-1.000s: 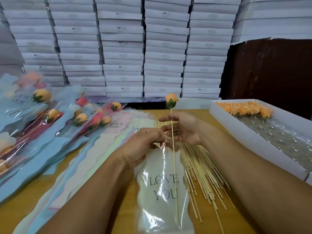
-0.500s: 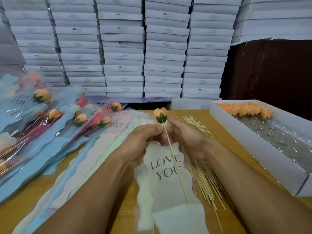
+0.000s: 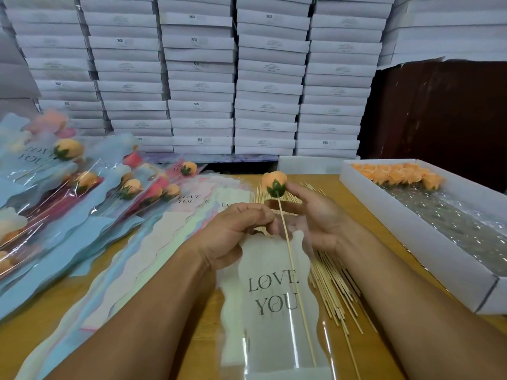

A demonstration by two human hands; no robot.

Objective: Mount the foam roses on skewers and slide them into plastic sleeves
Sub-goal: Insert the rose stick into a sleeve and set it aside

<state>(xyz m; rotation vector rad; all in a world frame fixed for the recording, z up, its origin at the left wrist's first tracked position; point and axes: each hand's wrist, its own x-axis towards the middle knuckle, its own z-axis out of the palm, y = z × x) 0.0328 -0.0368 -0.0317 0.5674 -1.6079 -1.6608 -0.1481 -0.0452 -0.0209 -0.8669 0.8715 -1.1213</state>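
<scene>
- An orange foam rose with a green calyx [image 3: 273, 182] sits on top of a thin wooden skewer [image 3: 294, 266], above the far edge of both hands.
- The skewer runs down into a clear plastic sleeve printed "LOVE YOU" [image 3: 270, 311], which lies over the middle of the wooden desk [image 3: 41, 319].
- The left hand [image 3: 233, 231] has its fingers curled, pinching the sleeve's top edge just left of the skewer.
- The right hand [image 3: 315, 218] is half open beside the skewer, fingers reaching toward the rose; whether it grips the sleeve, I cannot tell.
- A loose pile of bare wooden skewers [image 3: 333, 283] lies under and right of the sleeve.
- Empty pastel sleeves [image 3: 153, 242] fan out on the left, with finished sleeved roses [image 3: 82, 182] beyond them.
- A long white cardboard box [image 3: 428, 242] on the right holds more orange foam roses [image 3: 397, 174] at its far end.
- Stacked white flat boxes [image 3: 200, 78] fill the background.
</scene>
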